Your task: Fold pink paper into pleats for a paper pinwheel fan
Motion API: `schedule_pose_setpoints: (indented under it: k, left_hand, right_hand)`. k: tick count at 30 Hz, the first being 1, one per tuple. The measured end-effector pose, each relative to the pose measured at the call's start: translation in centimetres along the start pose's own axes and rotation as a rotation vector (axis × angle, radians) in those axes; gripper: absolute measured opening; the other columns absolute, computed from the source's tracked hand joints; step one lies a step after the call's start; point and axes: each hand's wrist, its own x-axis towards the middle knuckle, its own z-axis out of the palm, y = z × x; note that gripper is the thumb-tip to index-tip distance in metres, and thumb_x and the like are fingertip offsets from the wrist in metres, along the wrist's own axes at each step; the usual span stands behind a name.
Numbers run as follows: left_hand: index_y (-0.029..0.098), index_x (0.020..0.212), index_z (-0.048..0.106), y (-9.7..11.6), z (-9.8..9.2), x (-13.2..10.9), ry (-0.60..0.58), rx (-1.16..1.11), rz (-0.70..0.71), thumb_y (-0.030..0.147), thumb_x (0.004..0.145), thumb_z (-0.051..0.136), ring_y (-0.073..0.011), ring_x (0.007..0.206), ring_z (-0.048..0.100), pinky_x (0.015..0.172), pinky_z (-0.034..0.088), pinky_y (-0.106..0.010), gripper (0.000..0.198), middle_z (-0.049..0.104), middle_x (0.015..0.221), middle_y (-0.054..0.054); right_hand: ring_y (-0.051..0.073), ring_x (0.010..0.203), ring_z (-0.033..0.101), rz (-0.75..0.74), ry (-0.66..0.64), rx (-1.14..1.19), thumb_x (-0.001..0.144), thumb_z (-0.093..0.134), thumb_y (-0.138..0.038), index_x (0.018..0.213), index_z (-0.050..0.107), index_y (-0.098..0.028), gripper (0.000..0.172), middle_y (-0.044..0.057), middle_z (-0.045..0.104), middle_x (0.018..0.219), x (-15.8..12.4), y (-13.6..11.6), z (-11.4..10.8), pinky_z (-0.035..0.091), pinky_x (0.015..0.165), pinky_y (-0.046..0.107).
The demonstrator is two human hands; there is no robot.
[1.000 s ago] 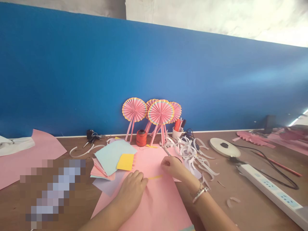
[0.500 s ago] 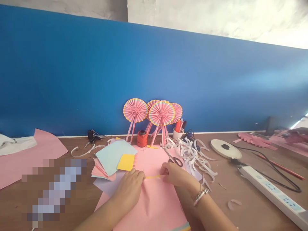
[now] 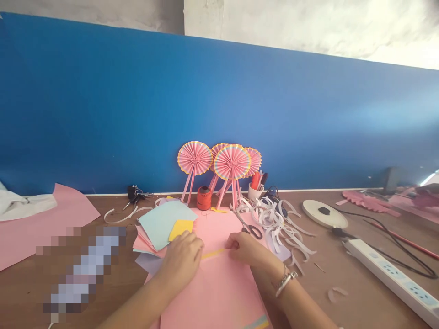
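A large pink paper sheet (image 3: 212, 292) lies before me, with a thin yellow paper strip (image 3: 213, 253) across its far part. My left hand (image 3: 183, 256) is closed at the strip's left end, fingers curled down on the pink paper. At the right end, my right hand (image 3: 245, 249) pinches the edge with thumb and bent fingers; the fingertips are partly hidden. Blue and yellow bands (image 3: 257, 322) line the sheet's near right corner. Scissors (image 3: 252, 228) lie just beyond my right hand. A yellow paper piece (image 3: 180, 228) and light blue sheets (image 3: 168, 219) are beside my left hand.
Pink pleated paper rosettes (image 3: 232, 162) on legs stand against the blue partition (image 3: 219, 100). Nearby are a red thread spool (image 3: 204, 199), a pen cup (image 3: 254, 193) and curled white paper strips (image 3: 270, 219). A power strip (image 3: 394, 278) and round white disc (image 3: 324, 214) lie right; keys (image 3: 134, 196) lie left.
My left hand has shifted slightly left, and more of the yellow strip shows. The raised crease in the pink sheet has flattened. My right hand stays nearly in place.
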Motion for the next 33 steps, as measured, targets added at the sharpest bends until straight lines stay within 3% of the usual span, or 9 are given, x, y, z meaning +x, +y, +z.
schedule_pose_setpoints:
  k: [5,13,18,20,22,25,27,29,33]
  left_hand:
    - [0.017,0.100,0.060,-3.1,-0.7,1.3,0.126,0.166,-0.262,0.022,0.081,0.046,-0.0272,0.094,0.050,0.076,0.038,-0.037,0.024,0.061,0.097,-0.010]
    - [0.019,0.101,0.058,-4.2,-0.2,1.1,-0.071,0.137,-0.079,-0.003,0.059,0.040,-0.0242,0.102,0.052,0.080,0.034,-0.035,0.050,0.063,0.106,-0.007]
    - [0.016,0.085,0.061,-4.1,-0.8,1.7,0.020,0.152,-0.184,0.003,0.079,0.032,-0.0265,0.083,0.059,0.077,0.035,-0.038,0.033,0.067,0.082,-0.011]
    - [0.018,0.088,0.060,-3.0,-1.6,1.6,0.081,0.081,-0.219,0.014,0.087,0.028,-0.0259,0.080,0.059,0.075,0.036,-0.037,0.032,0.066,0.080,-0.009]
    - [0.020,0.086,0.058,-1.5,-2.2,1.1,0.152,-0.372,-0.249,0.026,0.087,0.036,-0.0228,0.079,0.059,0.071,0.038,-0.032,0.023,0.065,0.081,-0.005]
    - [0.020,0.089,0.058,0.5,-1.5,0.3,-0.271,-1.155,-0.176,0.037,0.082,0.047,-0.0208,0.086,0.061,0.075,0.041,-0.029,0.021,0.065,0.085,-0.003]
    - [0.018,0.084,0.059,1.1,-0.2,0.0,-0.474,-1.318,-0.261,0.033,0.074,0.058,-0.0201,0.086,0.060,0.075,0.040,-0.028,0.019,0.065,0.082,-0.003]
    - [0.017,0.082,0.058,1.3,1.1,0.0,-0.484,-1.315,-0.398,0.027,0.067,0.062,-0.0191,0.085,0.059,0.075,0.039,-0.028,0.018,0.063,0.082,-0.001]
    - [0.018,0.081,0.056,1.4,1.8,0.2,-0.513,-1.322,-0.381,0.023,0.066,0.059,-0.0158,0.078,0.055,0.072,0.036,-0.026,0.016,0.059,0.078,0.002]
  right_hand:
    - [0.011,0.070,0.050,-0.173,0.233,-0.229,0.055,0.050,0.001,0.083,0.059,-0.017,0.035,0.001,0.060,0.085,0.0,-0.3,0.3,0.027,0.056,0.020]
    - [0.012,0.065,0.051,-0.141,0.198,-0.261,0.059,0.049,-0.001,0.072,0.062,-0.018,0.025,0.001,0.065,0.072,-0.2,-0.5,0.6,0.026,0.053,0.020]
    - [0.011,0.064,0.053,-0.112,0.193,-0.158,0.058,0.052,-0.003,0.076,0.061,-0.017,0.025,0.000,0.065,0.071,0.0,-0.2,0.4,0.028,0.051,0.019]
    - [0.011,0.062,0.053,-0.085,0.175,-0.106,0.057,0.051,-0.002,0.077,0.061,-0.017,0.026,-0.001,0.065,0.070,0.1,-0.2,0.5,0.028,0.049,0.019]
    - [0.011,0.062,0.054,-0.072,0.143,-0.039,0.058,0.051,-0.002,0.079,0.061,-0.017,0.028,-0.001,0.065,0.070,0.1,-0.3,0.7,0.028,0.048,0.019]
    - [0.011,0.062,0.055,-0.064,0.108,0.041,0.059,0.055,-0.004,0.080,0.062,-0.017,0.026,0.000,0.065,0.071,0.4,-0.1,0.9,0.030,0.048,0.018]
    - [0.011,0.061,0.054,-0.044,0.083,0.093,0.060,0.060,-0.008,0.082,0.062,-0.017,0.023,-0.001,0.064,0.070,0.6,0.4,0.6,0.032,0.048,0.019]
    - [0.011,0.060,0.054,-0.046,0.013,0.187,0.059,0.067,-0.014,0.085,0.062,-0.016,0.027,-0.001,0.062,0.070,0.7,1.1,-0.2,0.036,0.051,0.019]
    - [0.013,0.074,0.057,-0.142,-0.272,0.416,0.053,0.080,-0.026,0.096,0.065,-0.017,0.047,0.001,0.063,0.082,0.2,2.5,-2.3,0.044,0.065,0.023]
